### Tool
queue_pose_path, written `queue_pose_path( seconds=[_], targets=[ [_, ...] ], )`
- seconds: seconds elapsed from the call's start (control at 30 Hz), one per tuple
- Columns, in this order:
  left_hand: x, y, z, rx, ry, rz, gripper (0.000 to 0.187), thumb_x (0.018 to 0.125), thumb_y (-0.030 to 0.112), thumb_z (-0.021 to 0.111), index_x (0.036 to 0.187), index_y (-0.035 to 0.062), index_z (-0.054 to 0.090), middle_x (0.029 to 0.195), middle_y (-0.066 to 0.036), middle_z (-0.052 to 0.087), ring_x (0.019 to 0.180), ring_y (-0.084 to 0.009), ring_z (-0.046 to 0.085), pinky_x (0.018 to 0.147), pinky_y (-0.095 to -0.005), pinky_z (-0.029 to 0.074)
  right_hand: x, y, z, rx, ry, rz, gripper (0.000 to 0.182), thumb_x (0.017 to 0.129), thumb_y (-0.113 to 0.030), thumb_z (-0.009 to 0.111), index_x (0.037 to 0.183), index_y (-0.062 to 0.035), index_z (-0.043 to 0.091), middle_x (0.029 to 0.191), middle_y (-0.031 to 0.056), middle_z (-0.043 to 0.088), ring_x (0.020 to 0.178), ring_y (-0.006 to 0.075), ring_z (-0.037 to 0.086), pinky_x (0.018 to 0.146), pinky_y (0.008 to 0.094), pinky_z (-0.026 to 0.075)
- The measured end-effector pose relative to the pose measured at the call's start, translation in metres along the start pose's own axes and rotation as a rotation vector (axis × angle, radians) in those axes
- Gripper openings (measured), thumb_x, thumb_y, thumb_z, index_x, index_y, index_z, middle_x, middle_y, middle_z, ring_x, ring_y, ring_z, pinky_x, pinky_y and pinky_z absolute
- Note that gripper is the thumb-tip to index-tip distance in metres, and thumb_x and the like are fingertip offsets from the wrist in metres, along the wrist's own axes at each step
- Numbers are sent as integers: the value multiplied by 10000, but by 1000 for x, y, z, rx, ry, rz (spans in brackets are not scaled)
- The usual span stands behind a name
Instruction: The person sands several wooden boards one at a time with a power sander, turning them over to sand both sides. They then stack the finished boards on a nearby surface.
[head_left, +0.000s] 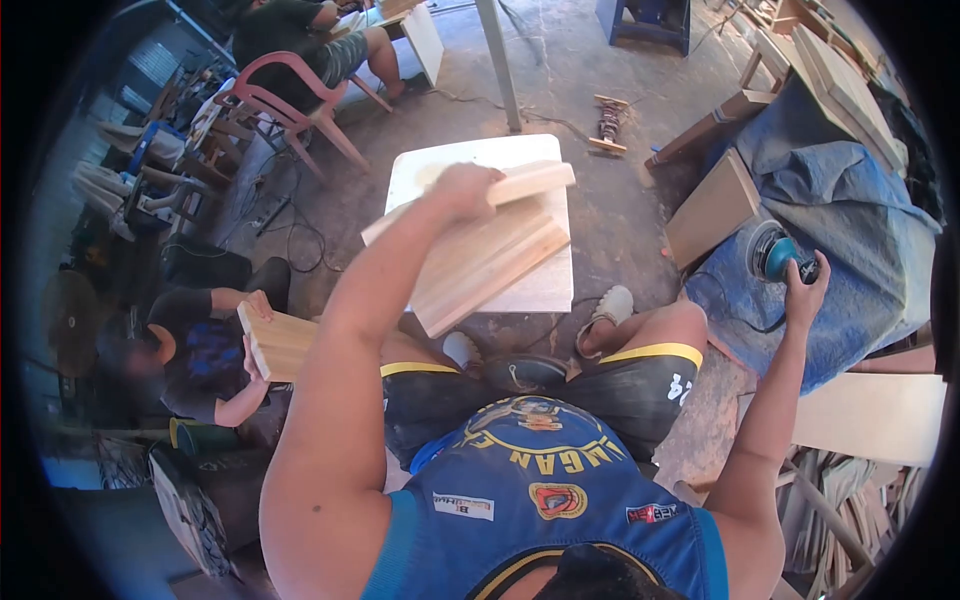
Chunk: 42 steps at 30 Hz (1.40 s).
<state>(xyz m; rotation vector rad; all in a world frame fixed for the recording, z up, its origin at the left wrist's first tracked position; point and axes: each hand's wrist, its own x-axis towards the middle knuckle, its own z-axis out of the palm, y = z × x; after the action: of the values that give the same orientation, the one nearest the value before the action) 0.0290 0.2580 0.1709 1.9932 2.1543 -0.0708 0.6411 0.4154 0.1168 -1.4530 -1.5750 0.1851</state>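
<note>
My left hand (468,192) is closed around the edge of a pale wooden board (535,183), which is tilted over a small white table (545,295). Below it, a second wooden board (490,265) lies at an angle on the table and reaches past its near edge. Out to the right, my right hand (803,292) grips a teal power sander (776,256) with a round pad. The sander is at the blue tarp (840,250), away from the boards. My left forearm covers part of the tilted board.
At left, another person (195,350) holds a wooden panel (280,345). A seated person occupies a pink chair (295,105) farther back. A metal post (498,65) rises behind the table. Boards lean by the tarp, and wood offcuts (850,520) pile up lower right. Cables cross the floor.
</note>
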Motion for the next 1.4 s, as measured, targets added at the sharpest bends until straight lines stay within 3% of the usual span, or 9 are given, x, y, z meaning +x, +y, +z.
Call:
queue_pose_path(
  seconds=[0.2, 0.3, 0.4, 0.5, 0.7, 0.87, 1.0, 1.07, 1.4],
  targets=[
    [35, -44, -29, -252, 62, 33, 581, 647, 265, 696, 1202, 96, 722, 1084, -177, 744, 968, -355, 699, 887, -425, 545, -1, 12, -14, -17, 17, -21, 547, 849, -215, 782, 1339, -80, 581, 1313, 149, 596, 1238, 300, 559, 1064, 393, 417],
    [43, -50, -32, -139, 59, 15, 566, 725, 330, 749, 1241, 104, 693, 1119, -198, 728, 1047, -349, 691, 930, -447, 535, -3, 14, -19, -8, -7, 28, 537, 853, -205, 778, 1335, -74, 582, 1302, 145, 601, 1226, 299, 564, 1059, 392, 421],
    [31, -48, -15, 97, 120, -216, 566, 811, 459, 753, 1228, 92, 645, 1070, -206, 731, 1040, -352, 697, 887, -470, 544, -10, 17, -26, -26, -42, 72, 529, 856, -198, 775, 1331, -67, 581, 1299, 145, 600, 1219, 299, 564, 1057, 392, 421],
    [9, -60, 3, 193, 401, -209, 617, 840, 595, 700, 1165, 78, 610, 953, -188, 734, 956, -354, 716, 805, -475, 552, -13, 19, -27, -66, -38, 82, 525, 860, -197, 774, 1328, -60, 579, 1298, 149, 598, 1218, 301, 562, 1057, 392, 420],
    [6, -70, -46, 219, 208, -288, 613, 773, 611, 757, 1068, 83, 655, 929, -192, 731, 940, -353, 717, 806, -487, 546, -13, 32, -28, -97, -39, 61, 511, 866, -202, 768, 1321, -64, 579, 1304, 157, 595, 1217, 304, 567, 1053, 394, 425],
    [-17, -74, -64, -57, 155, -264, 557, 770, 549, 794, 1011, 53, 722, 977, -202, 741, 935, -374, 712, 821, -460, 530, -17, 22, -26, -83, -59, 110, 508, 866, -198, 764, 1323, -74, 579, 1307, 158, 595, 1215, 308, 571, 1052, 398, 427],
    [-30, -86, -42, -363, 152, -226, 556, 756, 489, 829, 1034, 17, 733, 927, -189, 741, 875, -313, 717, 796, -421, 517, -22, 12, -22, -114, -60, 110, 516, 860, -207, 767, 1324, -79, 578, 1294, 155, 597, 1209, 308, 573, 1048, 397, 428],
    [-33, -90, -35, -502, -4, -211, 579, 789, 462, 820, 1093, -17, 703, 884, -118, 712, 839, -206, 665, 783, -374, 498, -22, 8, -21, -117, -75, 110, 520, 858, -212, 769, 1324, -82, 579, 1292, 155, 597, 1206, 307, 574, 1046, 397, 429],
    [-19, -120, 24, -647, -206, -144, 572, 806, 494, 814, 1067, -6, 722, 946, -90, 718, 889, -169, 638, 819, -345, 483, -32, 8, -14, -102, -104, 71, 525, 848, -188, 776, 1322, -60, 590, 1311, 155, 596, 1224, 301, 567, 1058, 394, 427]
  ],
)
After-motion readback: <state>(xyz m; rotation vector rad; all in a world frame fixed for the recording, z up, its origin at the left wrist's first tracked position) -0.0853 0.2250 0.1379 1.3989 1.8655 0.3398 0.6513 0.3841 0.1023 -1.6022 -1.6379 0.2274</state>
